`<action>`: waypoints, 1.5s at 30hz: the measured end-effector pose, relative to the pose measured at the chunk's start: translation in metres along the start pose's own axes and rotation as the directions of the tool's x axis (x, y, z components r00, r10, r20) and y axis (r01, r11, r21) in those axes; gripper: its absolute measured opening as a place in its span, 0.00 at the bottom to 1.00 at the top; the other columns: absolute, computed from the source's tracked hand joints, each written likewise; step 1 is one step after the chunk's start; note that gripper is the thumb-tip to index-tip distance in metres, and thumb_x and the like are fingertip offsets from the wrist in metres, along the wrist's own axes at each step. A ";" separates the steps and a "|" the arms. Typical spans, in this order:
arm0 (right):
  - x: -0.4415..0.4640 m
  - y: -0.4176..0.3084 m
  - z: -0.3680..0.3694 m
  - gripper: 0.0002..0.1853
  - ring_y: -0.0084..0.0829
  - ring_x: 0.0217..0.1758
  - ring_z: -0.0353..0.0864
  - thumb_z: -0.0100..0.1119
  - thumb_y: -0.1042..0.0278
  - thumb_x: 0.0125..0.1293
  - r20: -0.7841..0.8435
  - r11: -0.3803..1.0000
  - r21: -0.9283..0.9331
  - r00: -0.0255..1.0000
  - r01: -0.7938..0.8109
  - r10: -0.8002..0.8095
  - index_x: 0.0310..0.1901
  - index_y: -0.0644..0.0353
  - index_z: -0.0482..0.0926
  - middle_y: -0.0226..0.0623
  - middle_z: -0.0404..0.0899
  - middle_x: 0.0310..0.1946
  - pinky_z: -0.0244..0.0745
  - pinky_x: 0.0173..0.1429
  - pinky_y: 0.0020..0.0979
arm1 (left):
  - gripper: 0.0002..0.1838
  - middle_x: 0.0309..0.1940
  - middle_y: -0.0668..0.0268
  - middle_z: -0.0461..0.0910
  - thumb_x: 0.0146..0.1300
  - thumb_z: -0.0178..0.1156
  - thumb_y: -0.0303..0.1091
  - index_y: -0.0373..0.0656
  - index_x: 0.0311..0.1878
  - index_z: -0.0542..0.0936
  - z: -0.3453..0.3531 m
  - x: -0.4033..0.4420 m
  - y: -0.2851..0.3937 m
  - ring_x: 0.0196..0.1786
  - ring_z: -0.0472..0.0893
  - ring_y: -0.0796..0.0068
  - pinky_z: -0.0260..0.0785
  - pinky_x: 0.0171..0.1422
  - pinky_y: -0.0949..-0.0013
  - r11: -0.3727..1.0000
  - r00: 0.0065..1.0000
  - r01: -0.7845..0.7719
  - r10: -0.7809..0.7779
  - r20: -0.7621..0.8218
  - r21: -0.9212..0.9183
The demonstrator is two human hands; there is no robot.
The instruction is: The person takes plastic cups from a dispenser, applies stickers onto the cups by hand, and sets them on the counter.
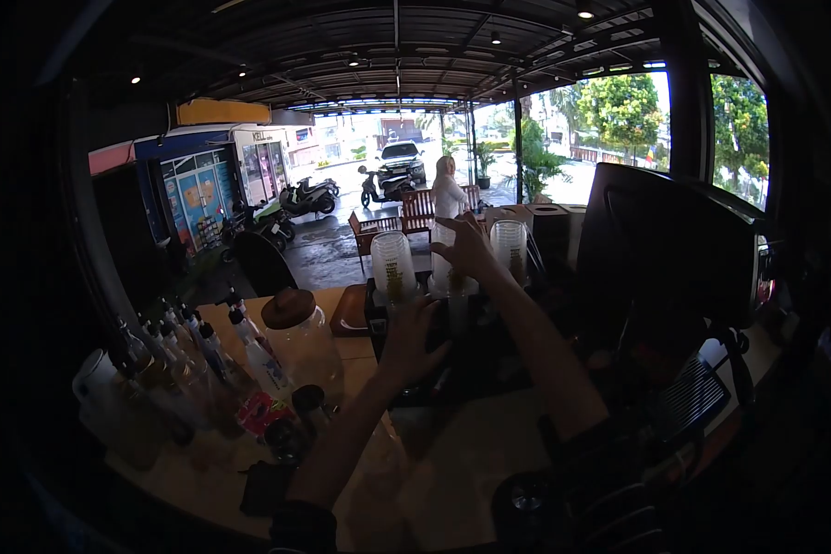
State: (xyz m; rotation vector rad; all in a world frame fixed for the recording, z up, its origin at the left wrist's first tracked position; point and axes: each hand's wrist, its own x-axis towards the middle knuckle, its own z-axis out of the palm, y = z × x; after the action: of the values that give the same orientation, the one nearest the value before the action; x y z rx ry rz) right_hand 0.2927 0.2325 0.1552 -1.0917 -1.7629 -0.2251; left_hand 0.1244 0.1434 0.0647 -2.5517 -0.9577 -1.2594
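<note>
My right hand is raised at the middle stack of clear plastic cups, its fingers stretched to the left and the thumb apart. It overlaps the top of that stack; whether it touches the cups I cannot tell. Lower down, my left hand has its fingers spread, close to the foot of the left cup stack, and nothing shows in it. A third cup stack stands to the right, partly behind my right forearm. All the stacks rise from a dark holder, and yellow-green print shows on the cups.
Several pump bottles crowd the counter's left side, beside a glass jar with a brown lid. A pink packet lies nearer me. A dark monitor stands at right. Beyond the counter are wooden chairs and a person.
</note>
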 end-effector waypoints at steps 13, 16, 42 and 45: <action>-0.031 -0.040 0.000 0.41 0.58 0.67 0.50 0.64 0.57 0.52 -0.017 0.958 -0.280 0.998 -0.061 0.059 0.66 0.53 0.53 0.54 0.40 0.68 0.56 0.61 0.61 | 0.36 0.61 0.53 0.61 0.50 0.63 0.42 0.42 0.62 0.62 -0.062 -0.025 0.015 0.67 0.58 0.53 0.51 0.69 0.55 1.000 0.999 0.020 -0.020 0.026 0.008; -0.051 -0.067 0.006 0.37 0.56 0.68 0.48 0.63 0.58 0.52 -0.134 0.953 -0.301 0.988 0.031 -0.075 0.62 0.59 0.58 0.52 0.43 0.67 0.50 0.64 0.59 | 0.36 0.62 0.54 0.60 0.53 0.64 0.41 0.43 0.63 0.61 -0.080 -0.040 0.012 0.64 0.63 0.57 0.58 0.65 0.58 0.998 1.000 0.012 -0.014 -0.018 -0.064; -0.321 -0.120 0.125 0.09 0.21 0.38 0.75 0.52 0.65 0.66 0.121 0.450 0.694 0.707 -0.562 0.696 0.42 0.61 0.75 0.29 0.76 0.33 0.71 0.44 0.25 | 0.38 0.47 0.61 0.71 0.44 0.71 0.31 0.42 0.60 0.63 -0.045 -0.230 -0.067 0.49 0.74 0.70 0.71 0.51 0.69 0.458 0.818 0.347 -0.575 0.025 -0.818; -0.306 -0.148 0.098 0.12 0.22 0.41 0.76 0.50 0.63 0.68 0.173 0.416 0.757 0.768 -0.504 0.616 0.44 0.62 0.76 0.31 0.79 0.36 0.70 0.46 0.25 | 0.37 0.48 0.62 0.71 0.46 0.70 0.29 0.41 0.59 0.63 -0.062 -0.232 -0.057 0.51 0.72 0.72 0.70 0.53 0.70 0.263 0.787 0.382 -0.594 0.163 -0.886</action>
State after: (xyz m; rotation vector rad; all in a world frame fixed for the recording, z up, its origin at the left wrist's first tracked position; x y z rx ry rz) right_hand 0.1435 0.0320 -0.0952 -0.8992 -1.0448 0.8276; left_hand -0.0544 0.0529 -0.0792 -2.6766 -1.3682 -2.8673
